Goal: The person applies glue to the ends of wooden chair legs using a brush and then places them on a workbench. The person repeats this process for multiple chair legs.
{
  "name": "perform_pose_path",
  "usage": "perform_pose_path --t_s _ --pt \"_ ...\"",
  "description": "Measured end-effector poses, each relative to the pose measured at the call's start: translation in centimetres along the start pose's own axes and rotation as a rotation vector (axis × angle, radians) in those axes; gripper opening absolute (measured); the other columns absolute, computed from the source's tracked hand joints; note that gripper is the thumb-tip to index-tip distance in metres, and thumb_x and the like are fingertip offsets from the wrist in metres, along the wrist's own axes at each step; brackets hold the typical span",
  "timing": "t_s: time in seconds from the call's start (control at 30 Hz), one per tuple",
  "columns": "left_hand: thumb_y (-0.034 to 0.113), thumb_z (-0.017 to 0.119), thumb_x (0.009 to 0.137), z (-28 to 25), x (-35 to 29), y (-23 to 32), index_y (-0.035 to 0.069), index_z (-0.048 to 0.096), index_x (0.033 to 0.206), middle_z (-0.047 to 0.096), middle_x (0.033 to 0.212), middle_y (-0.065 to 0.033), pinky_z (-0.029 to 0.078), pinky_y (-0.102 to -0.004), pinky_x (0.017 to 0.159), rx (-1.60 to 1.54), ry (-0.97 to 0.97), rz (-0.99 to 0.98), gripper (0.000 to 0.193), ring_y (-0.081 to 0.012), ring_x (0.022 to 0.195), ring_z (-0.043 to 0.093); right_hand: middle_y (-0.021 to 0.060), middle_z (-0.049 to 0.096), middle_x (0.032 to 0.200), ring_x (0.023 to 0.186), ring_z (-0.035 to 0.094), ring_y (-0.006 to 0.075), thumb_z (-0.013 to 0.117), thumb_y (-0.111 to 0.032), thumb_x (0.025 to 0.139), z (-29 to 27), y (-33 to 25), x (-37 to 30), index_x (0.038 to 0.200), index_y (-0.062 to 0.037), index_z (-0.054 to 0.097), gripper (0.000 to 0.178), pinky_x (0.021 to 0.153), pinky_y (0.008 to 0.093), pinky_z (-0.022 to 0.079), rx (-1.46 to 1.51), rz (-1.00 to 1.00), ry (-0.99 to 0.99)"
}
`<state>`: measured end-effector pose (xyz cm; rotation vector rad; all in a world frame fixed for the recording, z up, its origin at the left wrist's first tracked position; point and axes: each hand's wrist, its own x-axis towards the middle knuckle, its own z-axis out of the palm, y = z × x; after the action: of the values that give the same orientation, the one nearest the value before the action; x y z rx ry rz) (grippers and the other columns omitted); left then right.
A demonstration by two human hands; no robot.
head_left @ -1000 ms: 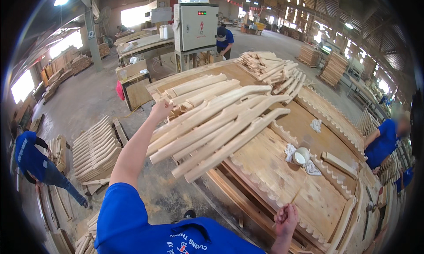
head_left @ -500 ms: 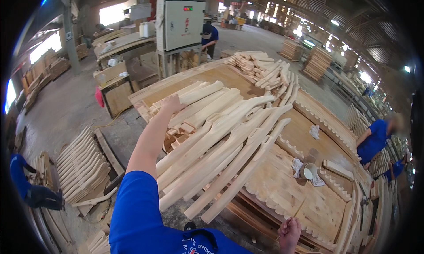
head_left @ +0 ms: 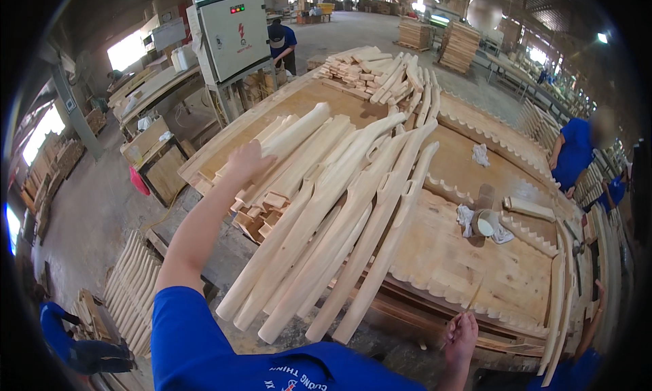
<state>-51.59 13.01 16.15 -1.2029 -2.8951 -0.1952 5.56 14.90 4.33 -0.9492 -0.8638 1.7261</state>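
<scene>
My left hand (head_left: 248,163) is closed around the near end of a curved, pale wooden piece (head_left: 297,131) at the left side of a pile. Beside it lie shorter wooden blocks (head_left: 319,150), their cut ends toward me. Long shaped wooden legs (head_left: 339,187) with carved slots rest across the pile and jut over the table's near edge. Low at the right, my right hand (head_left: 462,331) pinches a thin, light-brown stick (head_left: 477,292), its tip pointing up and away. The stick's lower end is hidden in the fingers.
A cup of whitish liquid (head_left: 484,224) stands by crumpled white rags (head_left: 502,235) on the wooden worktable (head_left: 441,255). More wood pieces (head_left: 367,72) are heaped at the far end. An electrical cabinet (head_left: 232,38) stands beyond. Co-workers in blue (head_left: 574,146) are nearby.
The view has turned, shifting the table and pile in the picture. My left hand keeps its hold on the wooden piece, which now angles up more steeply. The right hand still holds the stick.
</scene>
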Motion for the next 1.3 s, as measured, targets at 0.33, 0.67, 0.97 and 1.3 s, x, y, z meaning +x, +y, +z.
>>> perform_pose_path --t_s 0.33,0.67,0.97,1.3 --pt "0.051 0.056 0.084 2.6 6.1 1.4 0.014 0.057 0.114 0.060 0.089 0.0043 0.030 -0.0209 0.036 -0.780 -0.815 0.010 0.048 -0.0027 0.051 0.043 0.0033 0.050 0.063 0.047 0.041 0.0082 0.049 -0.018 0.094 0.6 0.5 -0.4 0.084 -0.0087 0.050 0.013 0.040 0.0198 0.030 0.064 0.021 -0.048" --pt "0.044 0.065 0.075 2.5 7.2 3.5 0.018 0.064 0.098 0.065 0.083 0.0036 0.044 -0.0207 0.056 -0.766 -0.828 -0.142 0.035 -0.0071 0.062 0.055 -0.0001 0.052 0.063 0.047 0.042 0.0057 0.052 -0.022 0.092 -2.5 -0.8 -2.7 0.083 -0.0096 0.053 0.015 0.042 0.0189 0.032 0.049 -0.004 0.171" --pt "0.033 0.067 0.077 3.0 3.6 5.9 0.003 0.057 0.111 0.063 0.102 -0.0106 0.052 -0.0331 0.076 -0.941 -0.849 -0.008 0.047 -0.0179 0.089 0.062 -0.0024 0.050 0.063 0.048 0.039 0.0035 0.051 -0.019 0.093 -5.3 -4.2 -2.3 0.083 -0.0086 0.053 0.014 0.042 0.0169 0.028 -0.005 -0.198 0.211" --pt "0.012 0.068 0.066 -1.2 -8.7 13.8 -0.004 0.041 0.124 0.054 0.111 -0.0148 0.045 -0.0308 0.086 -0.785 -0.136 0.568 0.065 -0.0217 0.100 0.055 -0.0008 0.050 0.063 0.047 0.039 0.0045 0.050 -0.019 0.093 -12.1 -8.7 0.2 0.082 -0.0077 0.053 0.016 0.041 0.0173 0.029 0.055 -0.280 0.207"
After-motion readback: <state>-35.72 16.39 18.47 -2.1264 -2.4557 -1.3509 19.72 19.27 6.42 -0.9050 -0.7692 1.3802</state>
